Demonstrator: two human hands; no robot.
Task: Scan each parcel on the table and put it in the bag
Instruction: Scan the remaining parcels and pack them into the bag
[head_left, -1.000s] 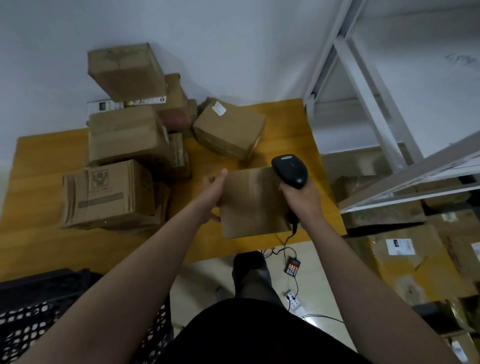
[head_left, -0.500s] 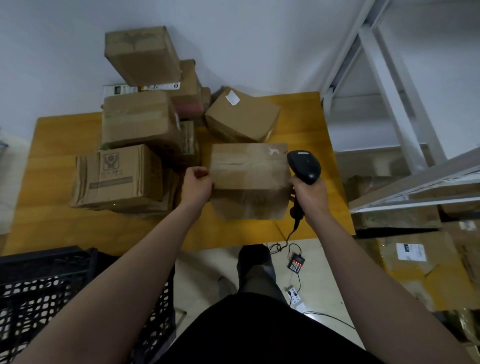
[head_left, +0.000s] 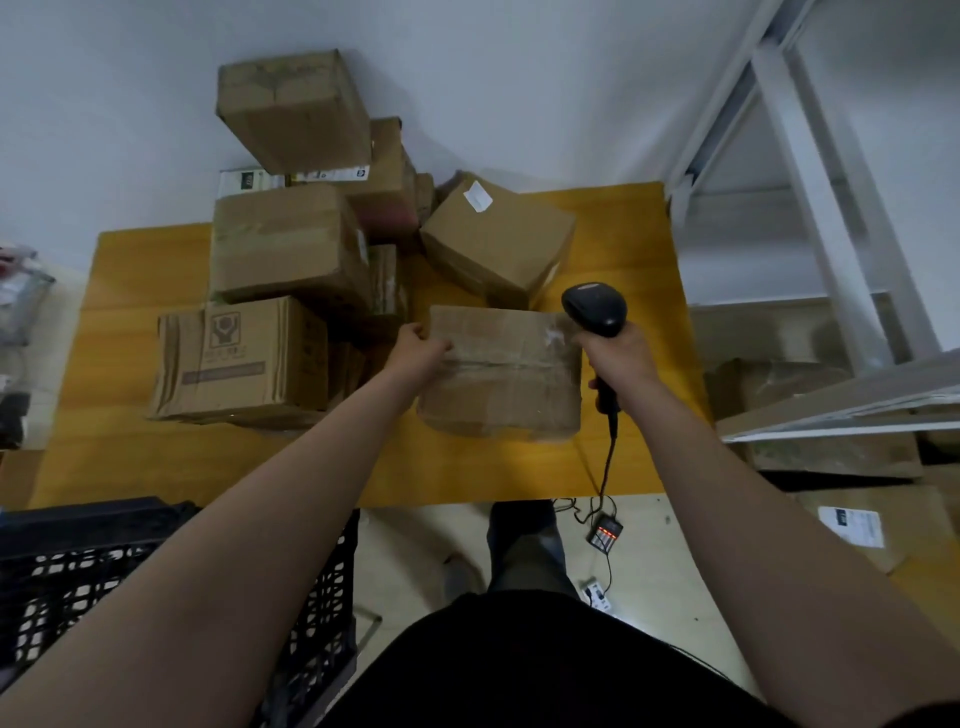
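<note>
Now: one parcel in hand, scanner in the other

The left hand (head_left: 421, 348) grips the left end of a taped brown parcel (head_left: 504, 374), with the fingers curled over its top edge. The parcel lies over the near right part of the yellow table (head_left: 467, 467), between the two hands. I cannot tell whether it rests fully on the wood or is raised slightly.

The right hand (head_left: 618, 358) is wrapped tightly round the handle of a black scanner (head_left: 595, 309). The scanner's head stands just beside the parcel's far right corner. Its cable (head_left: 608, 457) hangs from the handle, past the near table edge, to the floor, where a small charger (head_left: 605, 535) shows red lights.

A tilted box with a white label (head_left: 498, 244) sits just beyond the parcel. To the left is a pile of cartons (head_left: 285, 244), stacked against the far wall. A printed carton (head_left: 239, 358) lies at its near side.

A black lattice crate (head_left: 78, 571) stands at the near left, below the table edge. White metal shelving (head_left: 810, 182) rises on the right, with more boxes (head_left: 831, 447) on the floor under it.
</note>
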